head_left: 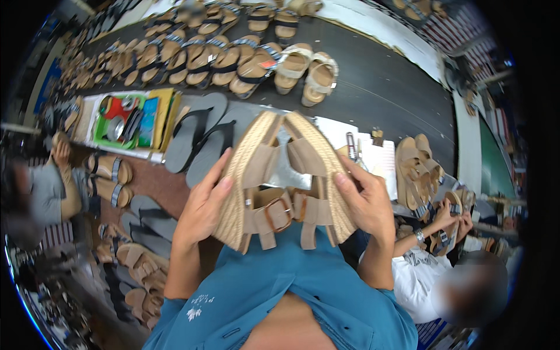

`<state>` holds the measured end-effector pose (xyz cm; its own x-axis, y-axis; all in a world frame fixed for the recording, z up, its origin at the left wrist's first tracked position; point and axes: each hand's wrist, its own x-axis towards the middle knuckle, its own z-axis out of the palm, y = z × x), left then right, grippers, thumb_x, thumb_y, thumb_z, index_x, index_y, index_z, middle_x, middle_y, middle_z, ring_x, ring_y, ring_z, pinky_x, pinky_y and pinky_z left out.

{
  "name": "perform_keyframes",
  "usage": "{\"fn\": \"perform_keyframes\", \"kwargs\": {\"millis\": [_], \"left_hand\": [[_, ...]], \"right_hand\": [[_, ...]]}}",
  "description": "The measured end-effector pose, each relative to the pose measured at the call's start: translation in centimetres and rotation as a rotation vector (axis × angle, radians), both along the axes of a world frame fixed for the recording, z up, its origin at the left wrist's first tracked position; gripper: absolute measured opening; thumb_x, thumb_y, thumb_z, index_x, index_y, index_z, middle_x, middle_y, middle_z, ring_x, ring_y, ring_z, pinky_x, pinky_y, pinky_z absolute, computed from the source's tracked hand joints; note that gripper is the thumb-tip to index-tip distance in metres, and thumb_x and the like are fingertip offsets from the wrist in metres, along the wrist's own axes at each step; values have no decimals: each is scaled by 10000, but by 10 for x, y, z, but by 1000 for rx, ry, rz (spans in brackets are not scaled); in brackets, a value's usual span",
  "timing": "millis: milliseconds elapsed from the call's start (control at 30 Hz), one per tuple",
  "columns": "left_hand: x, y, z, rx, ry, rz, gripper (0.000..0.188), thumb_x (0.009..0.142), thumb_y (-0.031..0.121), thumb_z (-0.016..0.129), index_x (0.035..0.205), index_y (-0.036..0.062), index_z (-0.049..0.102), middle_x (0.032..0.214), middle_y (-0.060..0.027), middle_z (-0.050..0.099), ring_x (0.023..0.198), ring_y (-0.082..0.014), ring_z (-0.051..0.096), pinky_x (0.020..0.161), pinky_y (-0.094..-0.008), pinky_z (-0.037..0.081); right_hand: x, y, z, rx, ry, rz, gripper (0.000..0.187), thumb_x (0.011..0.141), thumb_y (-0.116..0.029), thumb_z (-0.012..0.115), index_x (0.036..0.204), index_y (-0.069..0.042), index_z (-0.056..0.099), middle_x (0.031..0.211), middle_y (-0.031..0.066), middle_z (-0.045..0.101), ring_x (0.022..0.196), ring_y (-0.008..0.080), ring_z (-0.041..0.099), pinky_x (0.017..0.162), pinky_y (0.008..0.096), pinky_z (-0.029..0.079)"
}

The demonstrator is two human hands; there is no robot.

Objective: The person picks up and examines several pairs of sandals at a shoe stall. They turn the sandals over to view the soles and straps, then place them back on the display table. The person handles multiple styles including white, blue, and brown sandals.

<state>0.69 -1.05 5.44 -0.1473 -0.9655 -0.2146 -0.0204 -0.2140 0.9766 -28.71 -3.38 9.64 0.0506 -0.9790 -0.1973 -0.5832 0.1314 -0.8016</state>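
Left hand (204, 207) and right hand (364, 201) each grasp one tan wedge sandal (251, 186), (318, 175), fingers wrapped on the woven soles. Pair held toe-to-toe at chest height, above the near edge of the dark surface (379, 87). Judged step: matching or inspecting the pair. Next move calls for a steady two-handed grip and aligned soles.

Both bare forearms rise from the lower edge, elbows at about seven and five o'clock, converging toward the centre. The left hand (204, 204) is cupped, palm facing inward, fingers pointing toward one o'clock and thumb extended. The right hand (364, 201) mirrors it, fingers curled and pointing toward eleven o'clock.
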Motion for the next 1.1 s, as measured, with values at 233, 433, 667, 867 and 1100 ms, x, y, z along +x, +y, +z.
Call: {"fn": "perform_keyframes", "kwargs": {"millis": [233, 433, 667, 867, 1100], "left_hand": [[-3, -2, 8, 34, -179, -37, 623, 1014, 333, 498, 1487, -30, 317, 1344, -250, 546, 1247, -261, 533, 1042, -328, 391], [-4, -2, 9, 29, -259, -59, 706, 972, 360, 565, 1479, -58, 306, 1352, -276, 532, 1271, -309, 527, 1055, -352, 387], [-5, -3, 6, -20, -276, -85, 879, 823, 368, 756, 1468, -56, 336, 1314, -246, 568, 1185, -269, 584, 992, -343, 446], [-6, -4, -13, 64, -147, -26, 871, 785, 324, 789, 1439, -69, 370, 1275, -222, 589, 1142, -227, 593, 980, -331, 456], [-3, -13, -9, 89, 180, 281, 732, 852, 251, 726, 1416, -60, 377, 1274, -151, 563, 1126, -183, 577, 967, -312, 461]], "right_hand": [[0, 0, -14, -44, 14, 6, 511, 925, -354, 646, 1270, 20, 609, 696, 159, 655, 623, 118, 565, 609, 301, 473], [3, -2, -8, 44, 79, 34, 518, 925, -370, 648, 1267, 18, 611, 684, 164, 644, 607, 128, 558, 595, 308, 471], [3, -2, -9, 46, 99, 38, 518, 926, -384, 639, 1259, 11, 620, 687, 169, 650, 605, 152, 579, 597, 320, 477], [2, 1, -22, 57, 105, 37, 502, 927, -375, 641, 1265, -6, 623, 727, 165, 660, 646, 144, 585, 622, 320, 480], [-20, 0, -61, 55, -142, -90, 510, 971, -347, 604, 1285, 55, 586, 912, 120, 695, 819, 119, 596, 753, 273, 500]]}}
